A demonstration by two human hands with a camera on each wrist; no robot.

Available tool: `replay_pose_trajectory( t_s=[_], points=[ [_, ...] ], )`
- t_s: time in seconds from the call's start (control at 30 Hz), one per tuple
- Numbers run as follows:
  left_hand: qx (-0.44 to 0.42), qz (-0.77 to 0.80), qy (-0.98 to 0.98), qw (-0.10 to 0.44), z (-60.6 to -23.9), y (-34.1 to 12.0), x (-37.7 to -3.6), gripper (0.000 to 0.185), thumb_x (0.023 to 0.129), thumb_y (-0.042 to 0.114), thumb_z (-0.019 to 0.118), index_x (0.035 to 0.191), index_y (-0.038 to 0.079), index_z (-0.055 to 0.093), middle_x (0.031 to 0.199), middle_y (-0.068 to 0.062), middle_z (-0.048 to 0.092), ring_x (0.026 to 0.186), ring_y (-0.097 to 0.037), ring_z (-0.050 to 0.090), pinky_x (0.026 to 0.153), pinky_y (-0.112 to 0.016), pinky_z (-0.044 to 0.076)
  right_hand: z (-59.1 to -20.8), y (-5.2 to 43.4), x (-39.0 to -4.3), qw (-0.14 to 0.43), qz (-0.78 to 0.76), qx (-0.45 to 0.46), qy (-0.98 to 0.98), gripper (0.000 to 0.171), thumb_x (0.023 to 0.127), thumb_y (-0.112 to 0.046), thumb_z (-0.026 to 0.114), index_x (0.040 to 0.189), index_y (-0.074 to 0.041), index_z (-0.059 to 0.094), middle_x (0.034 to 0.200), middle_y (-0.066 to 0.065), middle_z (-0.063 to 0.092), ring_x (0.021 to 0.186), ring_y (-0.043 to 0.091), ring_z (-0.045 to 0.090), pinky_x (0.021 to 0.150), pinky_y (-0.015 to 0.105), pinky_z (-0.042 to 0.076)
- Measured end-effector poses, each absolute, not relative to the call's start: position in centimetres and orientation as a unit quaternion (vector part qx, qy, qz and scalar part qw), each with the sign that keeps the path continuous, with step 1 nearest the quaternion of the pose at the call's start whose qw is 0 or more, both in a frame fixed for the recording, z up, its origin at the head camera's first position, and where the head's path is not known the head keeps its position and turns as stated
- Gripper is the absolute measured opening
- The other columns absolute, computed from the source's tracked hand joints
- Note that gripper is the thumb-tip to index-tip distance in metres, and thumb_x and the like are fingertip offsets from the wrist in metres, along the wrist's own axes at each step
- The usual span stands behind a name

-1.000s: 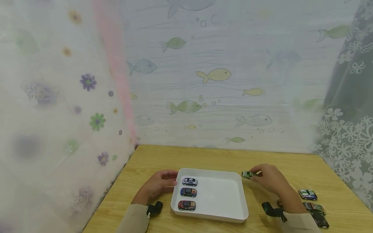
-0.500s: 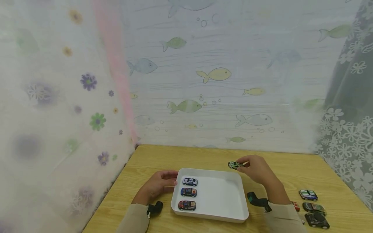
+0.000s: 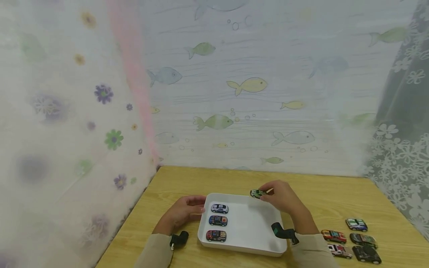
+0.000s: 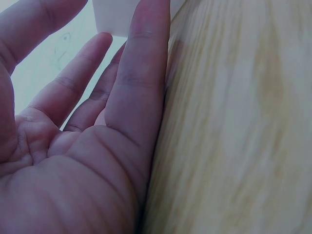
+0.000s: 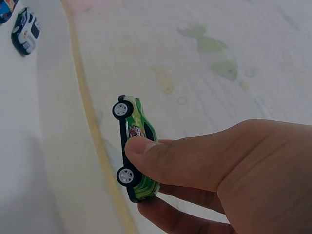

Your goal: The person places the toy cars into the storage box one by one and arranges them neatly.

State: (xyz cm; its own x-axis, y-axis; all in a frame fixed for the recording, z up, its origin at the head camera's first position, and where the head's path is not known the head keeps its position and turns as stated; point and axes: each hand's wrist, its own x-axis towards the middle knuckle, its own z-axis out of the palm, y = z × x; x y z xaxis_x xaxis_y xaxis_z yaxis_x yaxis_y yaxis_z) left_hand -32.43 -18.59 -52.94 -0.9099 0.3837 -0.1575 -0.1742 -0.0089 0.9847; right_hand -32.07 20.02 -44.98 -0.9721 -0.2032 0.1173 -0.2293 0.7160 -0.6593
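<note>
Between thumb and fingers my right hand (image 3: pixel 283 195) pinches a green toy car (image 5: pixel 139 141) by its sides, over the far rim of the white tray (image 3: pixel 249 248). The right wrist view shows its two near wheels and dark underside. Inside the tray, along the left, a white toy car (image 3: pixel 219 208), a blue one (image 3: pixel 218 220) and a red and black one (image 3: pixel 216 235) stand in a column. My left hand (image 3: pixel 182 212) lies at the tray's left wall, its fingertips right at the side. In the left wrist view its fingers (image 4: pixel 139 73) are extended, the hand edge-on along the tabletop.
Right of the tray on the wooden table (image 3: pixel 187 180) stand more toy cars: a red and orange one (image 3: pixel 333 236), a white and red one (image 3: pixel 339 251), a black one (image 3: pixel 366 254) and others. A fish-patterned curtain (image 3: pixel 254 111) hangs behind, a flowered one (image 3: pixel 77 149) at left.
My right hand has carried the green toy car leftward, from beside the tray's right corner to over its far rim. The left hand stays at the tray's left wall.
</note>
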Motion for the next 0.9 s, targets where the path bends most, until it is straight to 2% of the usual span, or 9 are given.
replay_pose_trajectory(
  t_s=[0.3, 0.9],
  points=[
    [0.08, 0.702, 0.679, 0.199, -52.8, -18.5, -32.4, 0.053, 0.095, 0.008, 0.075, 0.144, 0.001, 0.056, 0.143, -0.017, 0.061, 0.122, -0.028, 0.066, 0.099, -0.044, 0.06, -45.6, 18.4, -32.0, 0.007, 0.347, 0.125, -0.929, 0.018, 0.087, -0.01, 0.083, 0.103, -0.017, 0.081, 0.104, -0.002, 0.075, 0.086, 0.012, 0.067, 0.07, 0.029, 0.056],
    [0.083, 0.698, 0.684, 0.197, -52.6, -18.5, -32.3, 0.053, 0.096, 0.008, 0.074, 0.144, 0.001, 0.055, 0.143, -0.017, 0.06, 0.122, -0.028, 0.066, 0.098, -0.043, 0.06, -46.9, 15.9, -31.7, -0.004, 0.31, 0.145, -0.94, 0.018, 0.081, -0.008, 0.086, 0.098, -0.015, 0.083, 0.094, -0.005, 0.075, 0.083, 0.009, 0.064, 0.075, 0.034, 0.058]
  ],
)
